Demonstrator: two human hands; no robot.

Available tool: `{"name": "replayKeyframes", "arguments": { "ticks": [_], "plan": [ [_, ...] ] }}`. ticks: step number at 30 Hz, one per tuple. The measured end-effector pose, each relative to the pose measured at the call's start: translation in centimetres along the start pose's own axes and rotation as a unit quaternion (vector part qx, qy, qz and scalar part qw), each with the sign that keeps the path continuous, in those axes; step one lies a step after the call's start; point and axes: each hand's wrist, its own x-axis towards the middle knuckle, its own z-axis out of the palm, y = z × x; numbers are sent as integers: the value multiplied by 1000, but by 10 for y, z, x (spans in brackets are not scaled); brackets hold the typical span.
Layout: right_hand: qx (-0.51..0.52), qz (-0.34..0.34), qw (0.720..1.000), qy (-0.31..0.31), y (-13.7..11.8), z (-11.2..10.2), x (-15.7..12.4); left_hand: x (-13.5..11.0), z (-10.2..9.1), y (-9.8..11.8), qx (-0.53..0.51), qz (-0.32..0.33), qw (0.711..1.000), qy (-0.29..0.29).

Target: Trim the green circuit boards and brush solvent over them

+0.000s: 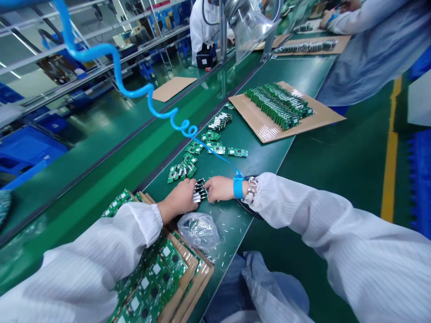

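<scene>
The small stack of boards (200, 192), black-and-white edges showing, stands bunched together on the near green belt (229, 220).

Long green tabletop (303, 72) runs away from the viewer. A lighter green conveyor strip (111, 166) lies alongside it on the left, edged by dark rails. Beyond the strip stands a metal tube rack (101, 67) with shelves. Blue crates (30, 148) sit beneath and beside it. A bare cardboard sheet (173, 87) lies on the far green lane. The floor (353, 152) on the right is dark green, marked with a yellow line (390, 152). Blue bins (419, 179) stand just past the line. Lighting is bright and even, with glare on the glossy green surfaces.
</scene>
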Motion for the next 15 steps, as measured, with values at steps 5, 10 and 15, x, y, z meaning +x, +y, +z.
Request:
{"name": "replayKeyframes", "arguments": {
  "ticks": [5,10,15],
  "plan": [
    [4,28,997,76,-2,-4,0,2,3,-5,-4,17,1000,8],
    [18,41,997,64,-6,-7,8,3,0,-12,-16,53,998,6],
    [50,55,997,4,-8,-8,13,-1,-1,-14,-26,81,996,-1]
  ]
}}
